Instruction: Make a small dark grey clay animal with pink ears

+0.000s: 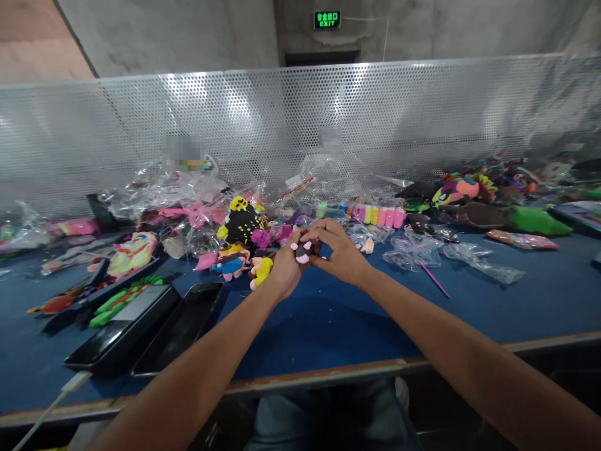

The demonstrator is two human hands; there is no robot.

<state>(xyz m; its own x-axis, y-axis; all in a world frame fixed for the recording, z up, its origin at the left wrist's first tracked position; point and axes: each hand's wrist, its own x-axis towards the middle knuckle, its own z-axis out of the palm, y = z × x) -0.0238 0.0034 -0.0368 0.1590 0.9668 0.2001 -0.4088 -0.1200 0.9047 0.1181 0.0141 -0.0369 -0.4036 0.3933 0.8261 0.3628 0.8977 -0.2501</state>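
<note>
Between my two hands, above the blue tabletop (328,326), is a small black-and-pink clay figure (303,252) with round pink bits on it. My left hand (286,266) wraps round its left side. My right hand (340,250) closes on it from the right, thumb below and fingers curled over the top. Parts of the figure are hidden by the fingers. Just left of my left hand lie a yellow clay piece (261,271) and a blue clay figure (230,266). Behind them stands a black clay figure with yellow spots (241,222).
A phone (181,329) and a black device with a white cable (122,329) lie at left. Colourful clay tubs (378,215), a purple stick (434,280) and clear plastic bags (483,262) are spread at right. A perforated metal screen (282,113) borders the back.
</note>
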